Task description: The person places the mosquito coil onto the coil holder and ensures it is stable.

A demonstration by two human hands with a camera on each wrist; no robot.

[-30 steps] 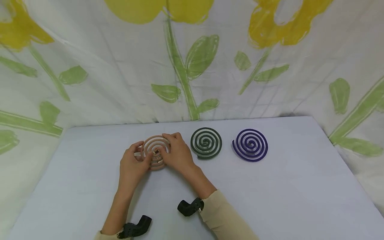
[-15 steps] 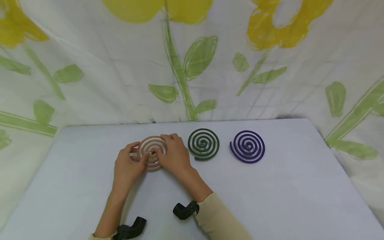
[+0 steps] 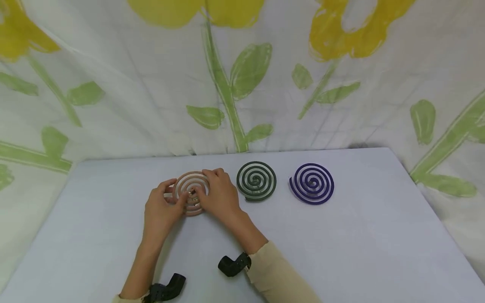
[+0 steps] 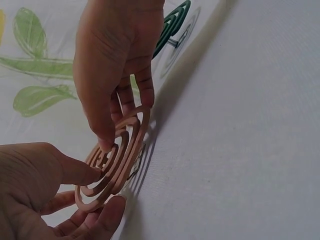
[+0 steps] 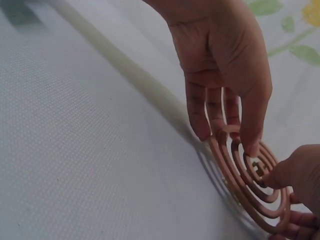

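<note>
A brown mosquito coil (image 3: 192, 214) is between both hands at the left of the table in the head view. My left hand (image 3: 161, 208) holds its left side, thumb near the centre and fingers at the outer ring. From the opposite side my right hand (image 3: 221, 195) grips the coil, its thumb also near the centre. Both wrist views show the brown coil (image 4: 131, 159) tilted close above the cloth. Small shiny metal (image 5: 257, 167) shows at its middle, partly hidden by the thumbs. To the right lie a green mosquito coil (image 3: 256, 181) and a purple mosquito coil (image 3: 313, 182).
A white-covered table (image 3: 341, 244) spreads under the hands. Along its back edge hangs a white curtain (image 3: 151, 92) with painted yellow flowers and green leaves. A metal stand (image 4: 172, 42) props the green coil off the cloth in the left wrist view.
The head view has shifted slightly, so everything sits a little further left. Both hands keep nearly the same hold on the brown mosquito coil.
</note>
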